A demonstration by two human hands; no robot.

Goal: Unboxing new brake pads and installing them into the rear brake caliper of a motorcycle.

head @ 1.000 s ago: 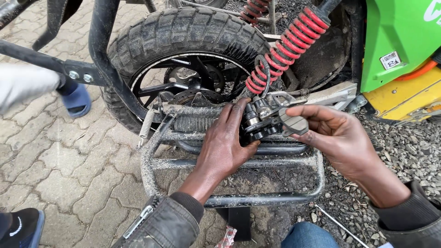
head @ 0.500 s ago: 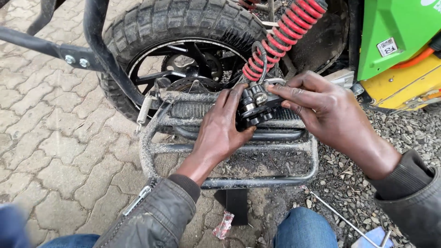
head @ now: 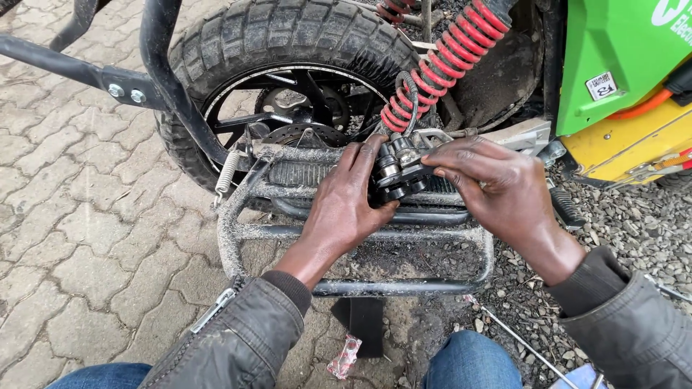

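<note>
Black brake caliper point(head: 398, 171) sits pinched between left hand point(head: 344, 205) and right hand point(head: 497, 186), steadied above the muddy footrest frame point(head: 360, 234), near the red spring point(head: 447, 65).

flat overcast daylight, soft shadows only, no glare, everything pretty sharp, slight wide-angle stretch toward the frame corners

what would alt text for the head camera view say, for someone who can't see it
Two bare hands, left hand and right hand, hold a small black brake caliper between them beside a motorcycle's rear wheel. A red coil spring slants above it, a muddy metal footrest frame lies below, on paving and gravel.
</note>
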